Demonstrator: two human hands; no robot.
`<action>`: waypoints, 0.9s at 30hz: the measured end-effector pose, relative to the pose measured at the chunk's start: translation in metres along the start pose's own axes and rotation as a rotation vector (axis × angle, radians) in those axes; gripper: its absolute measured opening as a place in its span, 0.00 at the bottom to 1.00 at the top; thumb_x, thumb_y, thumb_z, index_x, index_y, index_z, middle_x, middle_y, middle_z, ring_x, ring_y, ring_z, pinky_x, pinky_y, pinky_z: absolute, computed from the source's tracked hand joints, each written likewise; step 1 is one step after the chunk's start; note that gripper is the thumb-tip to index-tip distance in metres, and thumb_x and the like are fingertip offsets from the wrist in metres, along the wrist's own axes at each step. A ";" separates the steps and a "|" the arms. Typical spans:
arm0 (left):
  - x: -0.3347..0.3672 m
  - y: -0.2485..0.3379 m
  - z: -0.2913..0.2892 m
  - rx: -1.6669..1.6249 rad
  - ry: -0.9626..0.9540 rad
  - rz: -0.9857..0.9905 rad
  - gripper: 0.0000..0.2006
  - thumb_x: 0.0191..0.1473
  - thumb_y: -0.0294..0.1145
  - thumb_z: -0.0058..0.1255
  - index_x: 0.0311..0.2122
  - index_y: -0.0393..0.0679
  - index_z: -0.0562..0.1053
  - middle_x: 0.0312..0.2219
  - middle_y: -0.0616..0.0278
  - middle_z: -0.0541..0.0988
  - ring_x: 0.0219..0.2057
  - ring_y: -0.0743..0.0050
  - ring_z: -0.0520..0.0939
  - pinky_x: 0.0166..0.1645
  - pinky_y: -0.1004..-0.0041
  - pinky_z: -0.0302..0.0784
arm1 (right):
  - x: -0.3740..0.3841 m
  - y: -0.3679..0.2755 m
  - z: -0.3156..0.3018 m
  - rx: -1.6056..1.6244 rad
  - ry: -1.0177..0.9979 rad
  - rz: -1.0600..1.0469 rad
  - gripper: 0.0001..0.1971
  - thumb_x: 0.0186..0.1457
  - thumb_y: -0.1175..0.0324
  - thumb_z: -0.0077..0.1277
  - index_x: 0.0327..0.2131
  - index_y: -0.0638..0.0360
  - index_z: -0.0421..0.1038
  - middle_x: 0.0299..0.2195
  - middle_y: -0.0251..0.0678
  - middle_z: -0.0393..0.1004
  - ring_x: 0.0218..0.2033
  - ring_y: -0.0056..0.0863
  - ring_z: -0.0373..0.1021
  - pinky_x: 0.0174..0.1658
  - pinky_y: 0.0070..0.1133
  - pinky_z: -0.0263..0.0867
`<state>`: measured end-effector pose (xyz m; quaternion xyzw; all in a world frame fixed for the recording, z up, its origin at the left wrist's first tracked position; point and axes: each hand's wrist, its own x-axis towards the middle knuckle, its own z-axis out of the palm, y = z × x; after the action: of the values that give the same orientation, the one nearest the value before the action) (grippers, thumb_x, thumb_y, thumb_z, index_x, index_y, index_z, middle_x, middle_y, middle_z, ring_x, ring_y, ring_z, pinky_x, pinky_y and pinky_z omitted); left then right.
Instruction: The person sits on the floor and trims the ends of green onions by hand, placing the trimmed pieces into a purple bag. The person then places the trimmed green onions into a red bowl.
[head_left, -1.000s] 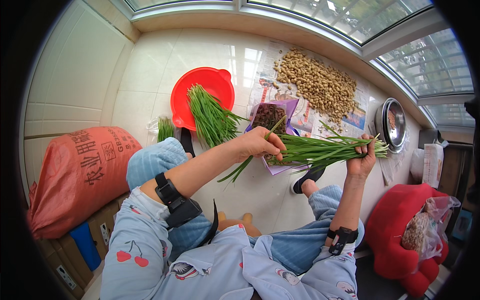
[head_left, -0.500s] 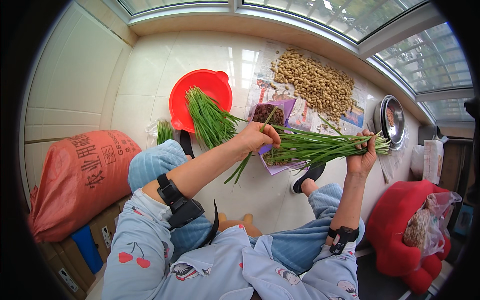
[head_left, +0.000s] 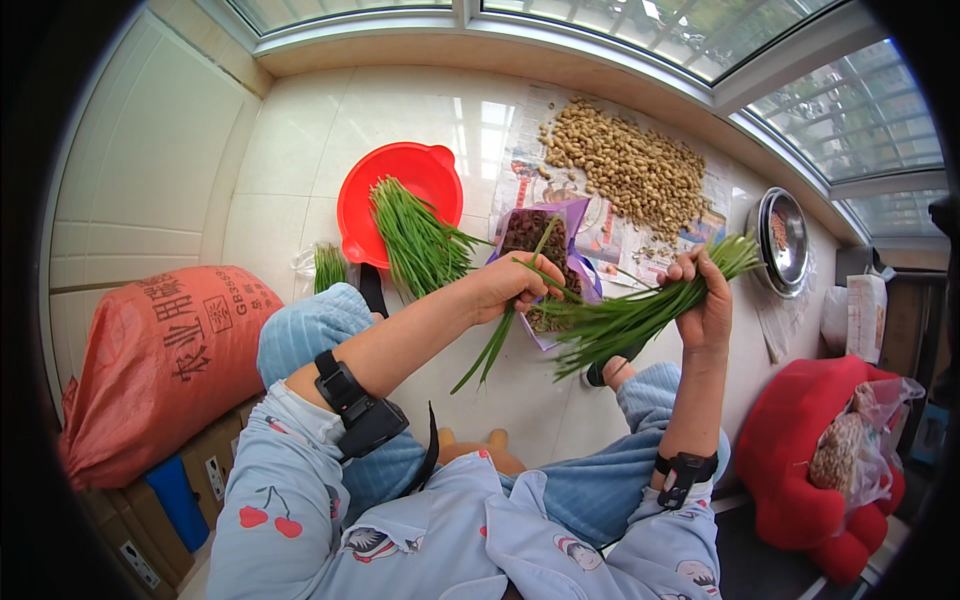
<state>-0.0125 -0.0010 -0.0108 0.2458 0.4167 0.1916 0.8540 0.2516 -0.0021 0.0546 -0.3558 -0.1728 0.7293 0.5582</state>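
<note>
Place: a home sunroom or enclosed balcony, its pale tiled floor (head_left: 300, 150) serving as a food-sorting spot.
Evidence: curved glazed windows (head_left: 700, 30) are arching just beyond the floor; peanuts (head_left: 625, 165) are drying on newspaper there.
Nearby: a red basin (head_left: 385, 190) is sitting left of the peanuts.

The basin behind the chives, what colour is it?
Red. The basin shows best in the head view.

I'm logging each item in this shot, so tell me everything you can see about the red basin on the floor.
The red basin is round, looks like glossy plastic, and has a small lip at its far rim. It sits upright on the pale tiled floor, ahead of the person's left knee. A pile of long green chives lies across its near edge, spilling out. Neither hand touches it.
</note>
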 end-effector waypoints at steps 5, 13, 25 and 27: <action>0.002 -0.003 0.007 0.170 -0.004 0.009 0.11 0.44 0.19 0.42 0.36 0.40 0.69 0.31 0.62 0.74 0.19 0.86 0.62 0.22 0.83 0.57 | -0.002 0.032 0.034 -0.448 0.084 0.150 0.07 0.50 0.72 0.51 0.33 0.63 0.66 0.17 0.27 0.61 0.12 0.12 0.54 0.16 0.12 0.52; -0.002 -0.009 0.019 0.239 -0.096 0.055 0.08 0.47 0.23 0.45 0.35 0.41 0.68 0.30 0.66 0.73 0.26 0.82 0.69 0.29 0.81 0.64 | 0.008 0.069 0.050 -0.664 0.106 0.067 0.05 0.47 0.72 0.54 0.26 0.63 0.70 0.17 0.28 0.67 0.12 0.12 0.57 0.16 0.12 0.52; 0.004 -0.004 0.003 -0.086 -0.094 0.065 0.08 0.46 0.20 0.44 0.34 0.37 0.69 0.28 0.62 0.74 0.30 0.76 0.75 0.36 0.74 0.73 | 0.019 0.063 0.032 -0.622 0.237 0.094 0.07 0.47 0.72 0.54 0.23 0.62 0.68 0.16 0.31 0.67 0.11 0.14 0.58 0.14 0.14 0.53; 0.006 -0.004 0.002 -0.074 -0.094 0.061 0.08 0.46 0.20 0.44 0.34 0.37 0.69 0.28 0.62 0.74 0.30 0.76 0.75 0.36 0.74 0.73 | 0.020 0.064 0.031 -0.618 0.234 0.093 0.07 0.47 0.72 0.54 0.22 0.62 0.68 0.15 0.31 0.66 0.11 0.14 0.58 0.14 0.14 0.53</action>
<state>-0.0068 -0.0020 -0.0154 0.2354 0.3612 0.2211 0.8748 0.1830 0.0011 0.0277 -0.5969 -0.3042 0.6213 0.4063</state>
